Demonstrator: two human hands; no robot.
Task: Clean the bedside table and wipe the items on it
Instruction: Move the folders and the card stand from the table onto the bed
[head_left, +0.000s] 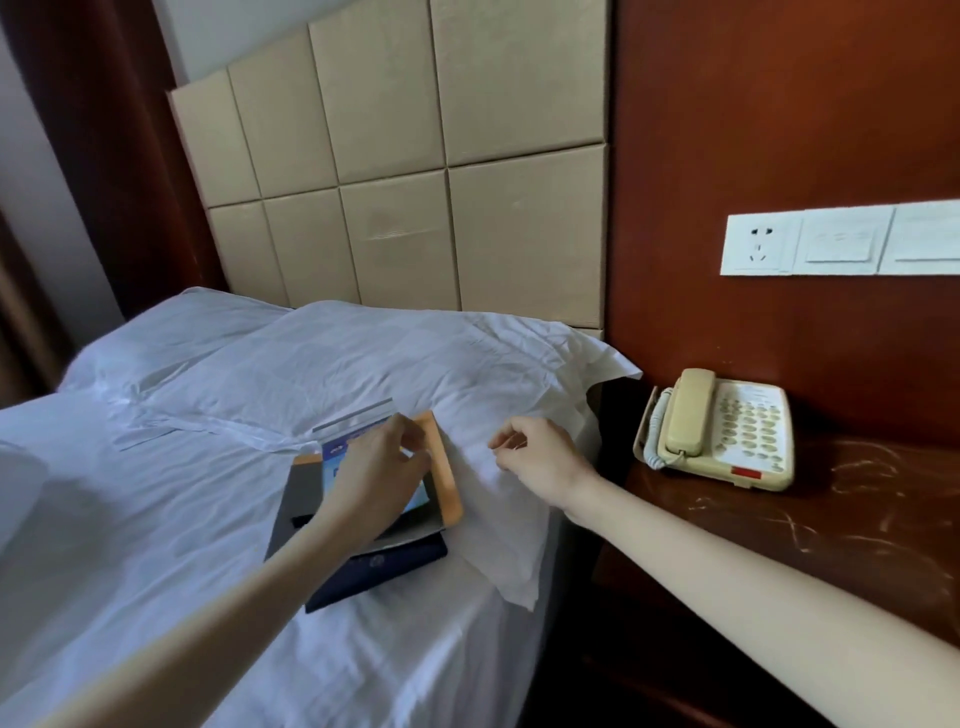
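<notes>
Left hand grips sign, right hand pinches cloth.

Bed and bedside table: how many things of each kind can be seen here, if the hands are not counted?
Pillows: 2
Telephone: 1
Cloth: 1
Tray: 1
Folder: 1
Card stand: 1
Total: 7
</notes>
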